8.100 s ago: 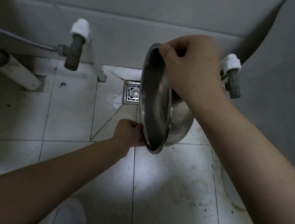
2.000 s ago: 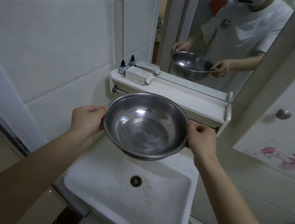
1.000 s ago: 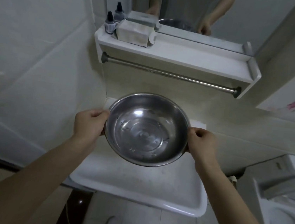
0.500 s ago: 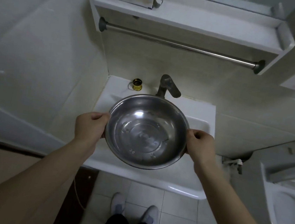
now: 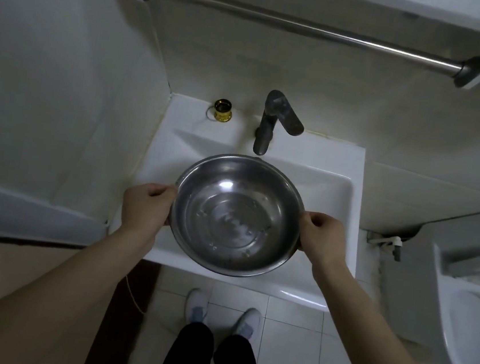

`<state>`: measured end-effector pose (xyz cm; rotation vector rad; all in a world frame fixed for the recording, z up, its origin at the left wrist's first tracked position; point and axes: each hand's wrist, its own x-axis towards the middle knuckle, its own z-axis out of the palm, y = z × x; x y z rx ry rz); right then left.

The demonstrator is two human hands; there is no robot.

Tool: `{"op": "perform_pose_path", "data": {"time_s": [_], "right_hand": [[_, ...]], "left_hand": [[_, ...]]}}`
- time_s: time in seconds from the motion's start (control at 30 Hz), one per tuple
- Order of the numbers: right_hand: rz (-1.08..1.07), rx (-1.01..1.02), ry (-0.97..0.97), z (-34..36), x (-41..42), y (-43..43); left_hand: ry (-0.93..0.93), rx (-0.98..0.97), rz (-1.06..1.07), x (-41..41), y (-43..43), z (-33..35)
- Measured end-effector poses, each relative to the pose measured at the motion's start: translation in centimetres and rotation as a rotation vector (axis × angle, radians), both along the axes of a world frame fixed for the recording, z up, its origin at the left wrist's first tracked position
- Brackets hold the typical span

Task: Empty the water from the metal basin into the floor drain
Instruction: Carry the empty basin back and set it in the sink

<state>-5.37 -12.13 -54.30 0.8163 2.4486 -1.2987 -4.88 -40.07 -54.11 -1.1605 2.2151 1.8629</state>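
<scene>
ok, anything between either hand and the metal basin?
Nothing visible. The left hand and right hand grip the metal basin by opposite rims. It's held over the sink; the faucet stands beyond its far rim. No floor drain in view.

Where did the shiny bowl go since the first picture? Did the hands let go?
The metal basin was tipped on edge above the floor drain; now it is held level, mouth up, over the white sink near the faucet. The left hand and right hand still grip its rim.
</scene>
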Motion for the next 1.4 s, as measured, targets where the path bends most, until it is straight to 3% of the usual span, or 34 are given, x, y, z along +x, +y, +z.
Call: {"op": "perform_pose_path", "data": {"time_s": [1.4], "right_hand": [[-0.145, 0.018, -0.226, -14.1, -6.3, 0.1]], "left_hand": [[-0.220, -0.106, -0.069, -6.3, 0.6, -15.2]]}}
